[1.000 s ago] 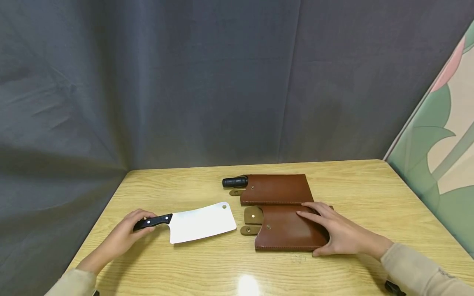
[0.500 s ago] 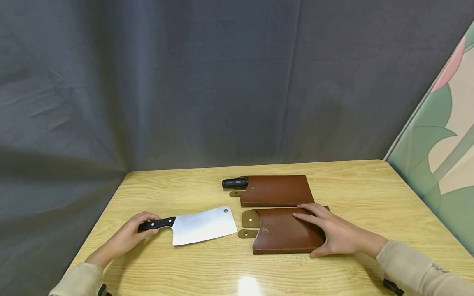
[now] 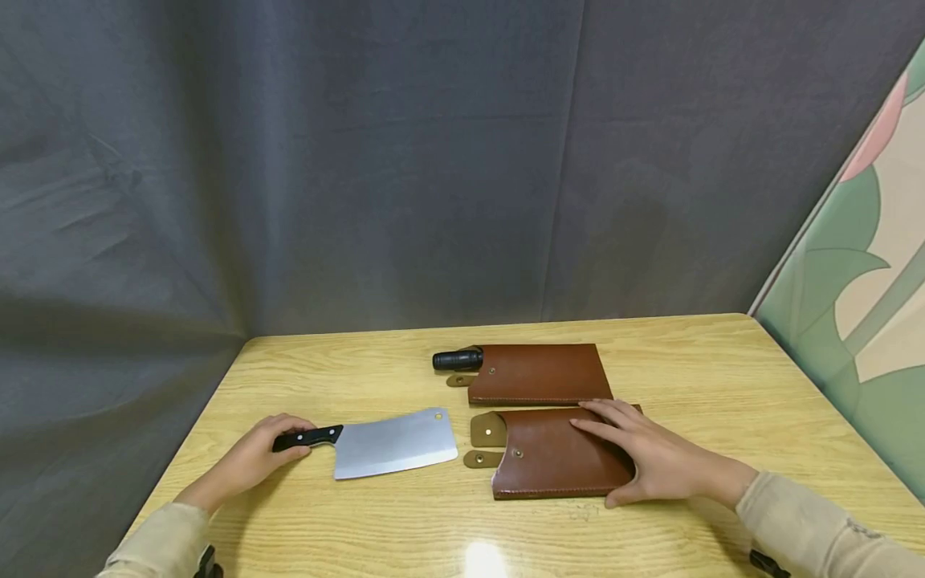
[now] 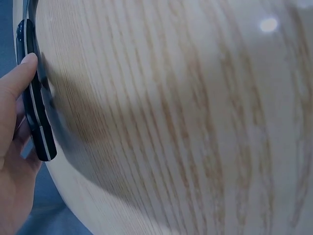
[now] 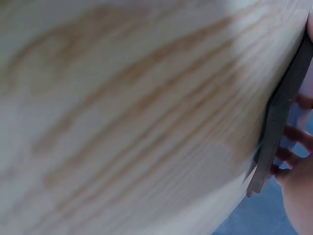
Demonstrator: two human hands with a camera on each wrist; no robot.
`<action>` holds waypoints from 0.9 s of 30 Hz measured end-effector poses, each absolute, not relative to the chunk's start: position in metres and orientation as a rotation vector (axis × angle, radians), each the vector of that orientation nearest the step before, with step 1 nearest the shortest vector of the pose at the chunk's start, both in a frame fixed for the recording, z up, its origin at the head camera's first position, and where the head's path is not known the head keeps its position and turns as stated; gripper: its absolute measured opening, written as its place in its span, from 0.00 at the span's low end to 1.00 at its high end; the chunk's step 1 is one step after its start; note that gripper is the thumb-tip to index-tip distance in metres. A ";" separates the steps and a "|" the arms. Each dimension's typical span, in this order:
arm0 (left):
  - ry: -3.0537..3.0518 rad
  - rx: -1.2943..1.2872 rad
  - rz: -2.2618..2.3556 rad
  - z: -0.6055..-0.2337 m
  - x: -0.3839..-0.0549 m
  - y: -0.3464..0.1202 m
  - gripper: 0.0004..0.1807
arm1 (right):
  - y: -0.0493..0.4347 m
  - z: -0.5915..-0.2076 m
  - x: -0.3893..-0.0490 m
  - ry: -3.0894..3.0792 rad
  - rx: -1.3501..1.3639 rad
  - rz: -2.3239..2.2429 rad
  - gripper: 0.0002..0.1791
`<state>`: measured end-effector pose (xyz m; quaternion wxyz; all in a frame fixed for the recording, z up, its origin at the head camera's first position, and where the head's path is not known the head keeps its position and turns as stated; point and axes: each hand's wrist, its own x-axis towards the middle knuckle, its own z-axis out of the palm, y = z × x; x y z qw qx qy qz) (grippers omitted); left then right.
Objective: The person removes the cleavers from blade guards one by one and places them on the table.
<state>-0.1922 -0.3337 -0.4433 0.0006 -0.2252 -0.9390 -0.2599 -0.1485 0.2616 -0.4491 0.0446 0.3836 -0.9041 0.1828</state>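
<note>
My left hand (image 3: 254, 456) pinches the black riveted handle (image 4: 35, 105) of a cleaver (image 3: 393, 445) between thumb and fingers, at the left of the table. Its broad steel blade points right, toward the open end of a brown leather knife sheath (image 3: 556, 457). Over that sheath's right end, my right hand (image 3: 661, 457) grips it, thumb at the near edge and fingers across the top. In the right wrist view, the sheath's edge (image 5: 281, 117) shows with fingers behind it. A snap flap and a strap stick out unfastened from its left end.
Just behind lies a second brown sheath (image 3: 542, 373), with a black handle (image 3: 457, 360) protruding from its left end. The wooden table (image 3: 376, 538) meets a grey curtain (image 3: 405, 177) at the back. A patterned panel (image 3: 860, 321) stands on the right.
The cleaver has shifted slightly right, then its blade has tilted and turned from bright white to grey. The near sheath and my right hand have slid a little left and nearer.
</note>
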 end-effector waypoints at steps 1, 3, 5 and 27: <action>-2.945 -0.703 -0.806 -0.443 -0.192 -0.334 0.15 | 0.262 -0.449 -0.148 -2.769 1.171 0.559 0.57; -2.951 -0.701 -0.793 -0.441 -0.192 -0.333 0.15 | 0.262 -0.449 -0.148 -2.780 1.173 0.566 0.57; -2.970 -0.687 -0.793 -0.440 -0.192 -0.333 0.15 | 0.261 -0.449 -0.147 -2.791 1.182 0.578 0.57; -3.078 -0.565 -0.875 -0.422 -0.190 -0.313 0.16 | 0.261 -0.439 -0.146 -2.869 1.227 0.636 0.58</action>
